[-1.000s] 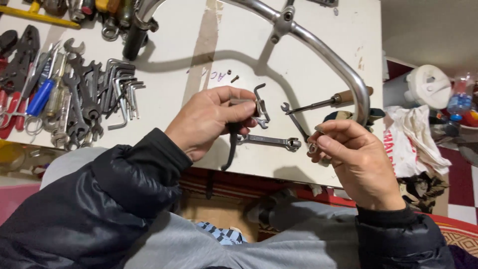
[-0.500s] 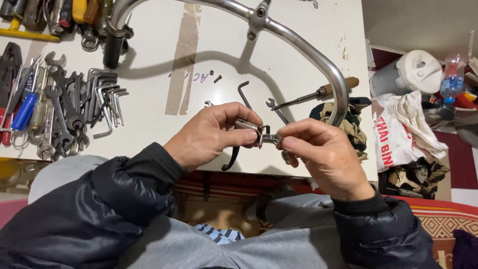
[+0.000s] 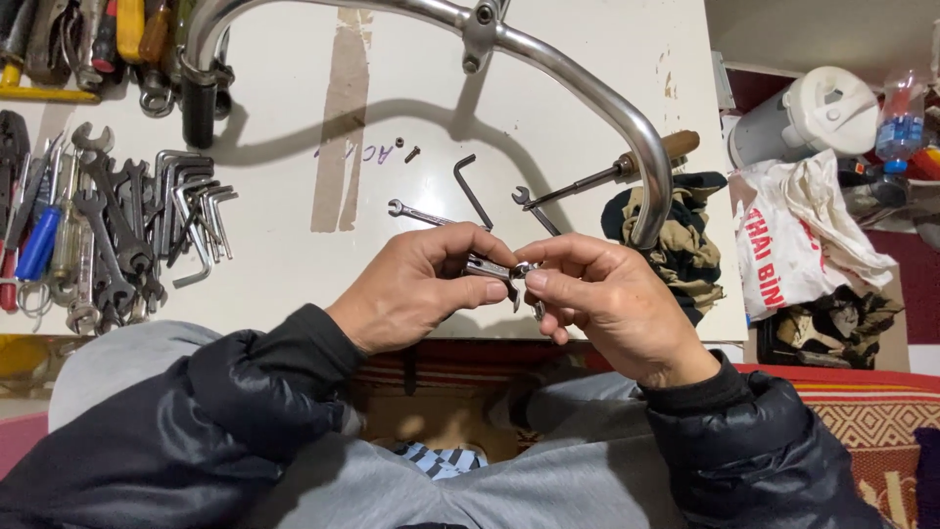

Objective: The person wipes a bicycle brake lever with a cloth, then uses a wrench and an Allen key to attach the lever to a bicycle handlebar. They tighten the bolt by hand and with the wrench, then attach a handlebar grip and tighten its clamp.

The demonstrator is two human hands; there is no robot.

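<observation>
Left hand [image 3: 421, 289] and right hand [image 3: 607, 299] meet over the white bench [image 3: 294, 264], fingers [image 3: 494, 291] of both clamped on a small metal fitting [image 3: 507, 271]. Just beyond the fingertips lie an open-end spanner [image 3: 416, 213], a hex key [image 3: 470, 188] and a wooden-handled screwdriver [image 3: 627, 167].

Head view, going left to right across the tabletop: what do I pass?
Blue-handled screwdriver → pile of open-end wrenches → set of hex keys → black handlebar grip → left hand → right hand, both pinching a small metal part → wooden-handled screwdriver → white printed bag.
</observation>
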